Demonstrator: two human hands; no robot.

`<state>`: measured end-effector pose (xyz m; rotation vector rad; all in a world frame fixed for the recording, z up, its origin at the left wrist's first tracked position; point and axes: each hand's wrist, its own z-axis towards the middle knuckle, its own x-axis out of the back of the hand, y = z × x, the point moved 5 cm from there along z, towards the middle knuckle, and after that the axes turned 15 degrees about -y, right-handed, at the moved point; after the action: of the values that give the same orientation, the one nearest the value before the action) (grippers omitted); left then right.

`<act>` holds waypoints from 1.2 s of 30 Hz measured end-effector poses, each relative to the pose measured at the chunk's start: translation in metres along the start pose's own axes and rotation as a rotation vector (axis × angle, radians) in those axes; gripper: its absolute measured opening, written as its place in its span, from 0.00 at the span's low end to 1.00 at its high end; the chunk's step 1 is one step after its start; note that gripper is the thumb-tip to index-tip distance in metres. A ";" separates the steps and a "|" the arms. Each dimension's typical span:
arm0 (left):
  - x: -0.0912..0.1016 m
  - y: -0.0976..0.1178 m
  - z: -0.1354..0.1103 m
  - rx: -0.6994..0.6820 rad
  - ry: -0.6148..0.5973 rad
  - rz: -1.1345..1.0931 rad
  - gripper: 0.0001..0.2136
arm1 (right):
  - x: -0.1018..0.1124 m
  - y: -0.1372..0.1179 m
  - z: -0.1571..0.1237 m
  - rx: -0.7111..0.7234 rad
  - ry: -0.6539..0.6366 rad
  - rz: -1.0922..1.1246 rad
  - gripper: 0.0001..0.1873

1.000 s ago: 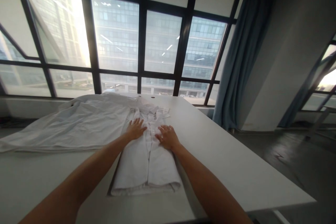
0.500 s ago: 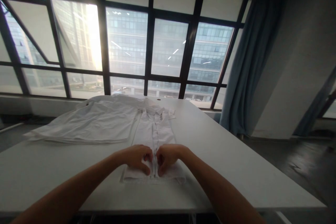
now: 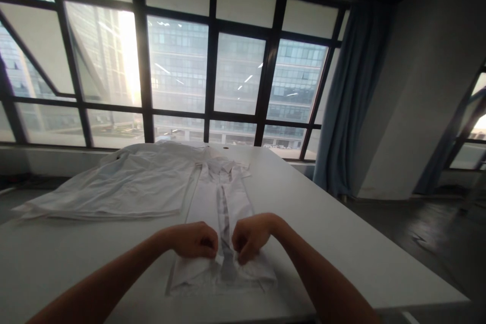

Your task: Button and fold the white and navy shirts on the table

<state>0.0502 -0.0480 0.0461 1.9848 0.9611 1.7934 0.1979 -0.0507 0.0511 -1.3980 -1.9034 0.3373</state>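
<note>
The left hand and the right hand each pinch one front side of the white shirt, whose bottom end lies near the table's front edge.

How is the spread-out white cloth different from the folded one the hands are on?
The spread cloth is wide; the folded cloth is a narrow strip.
The folded cloth has a gap down its middle; the spread cloth shows none.
The left hand and right hand pinch the folded cloth; neither touches the spread cloth.
Both are white and lie on the table.
</note>
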 end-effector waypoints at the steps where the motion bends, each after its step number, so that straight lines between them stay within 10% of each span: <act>1: -0.002 0.000 0.001 -0.009 -0.031 -0.006 0.10 | -0.003 0.002 0.005 -0.016 -0.063 0.021 0.13; 4: 0.002 -0.007 0.001 -0.003 0.015 0.038 0.14 | 0.006 0.014 0.015 -0.003 -0.013 0.004 0.18; 10: 0.016 -0.066 -0.015 0.344 0.233 0.317 0.26 | 0.060 0.059 -0.003 -0.094 0.750 -0.215 0.23; 18: 0.000 -0.085 -0.017 0.360 0.040 0.275 0.31 | 0.072 0.097 -0.012 -0.110 0.781 -0.315 0.24; 25: 0.031 -0.098 -0.053 0.270 0.204 0.282 0.17 | 0.073 0.126 -0.040 -0.411 0.786 -0.224 0.35; 32: 0.020 -0.084 -0.043 0.233 0.139 0.302 0.23 | 0.062 0.109 -0.035 -0.309 0.532 -0.165 0.64; 36: 0.018 -0.064 -0.035 0.155 0.151 0.272 0.17 | 0.054 0.079 -0.047 -0.164 0.484 -0.183 0.54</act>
<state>-0.0014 0.0034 0.0260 2.1902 0.9361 2.0972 0.2786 0.0182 0.0585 -1.2550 -1.6592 -0.2348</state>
